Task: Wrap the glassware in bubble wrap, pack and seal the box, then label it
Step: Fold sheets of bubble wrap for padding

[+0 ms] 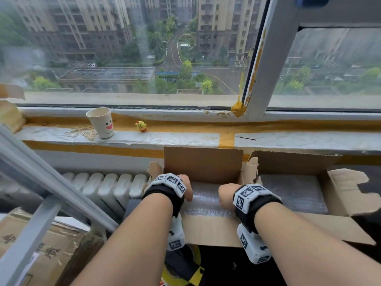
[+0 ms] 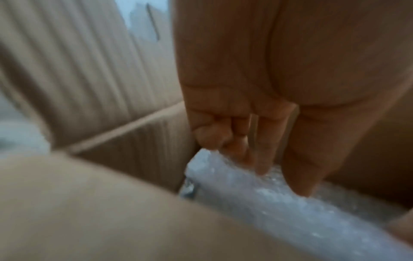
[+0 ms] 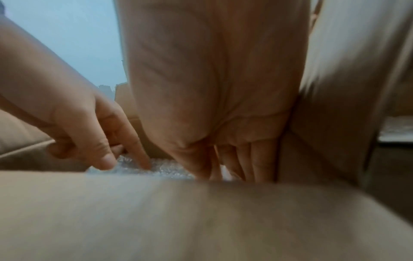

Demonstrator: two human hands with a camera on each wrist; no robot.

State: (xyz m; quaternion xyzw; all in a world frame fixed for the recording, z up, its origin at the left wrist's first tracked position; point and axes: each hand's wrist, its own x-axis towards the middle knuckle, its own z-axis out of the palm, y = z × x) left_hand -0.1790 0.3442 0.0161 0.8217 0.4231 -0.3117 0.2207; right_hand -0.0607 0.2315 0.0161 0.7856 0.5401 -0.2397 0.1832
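Both hands reach down into the box (image 1: 203,162), left hand (image 1: 186,187) and right hand (image 1: 225,195) with straight fingers pressing opposite ends of the bubble-wrapped bundle (image 1: 206,200), which lies left-to-right between them

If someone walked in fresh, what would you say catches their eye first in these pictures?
Both hands, left hand and right hand, reach down onto bubble wrap inside an open box below the window. Behind, on the sill, stand a smiley paper cup and a small yellow toy. A second open box sits to the right.
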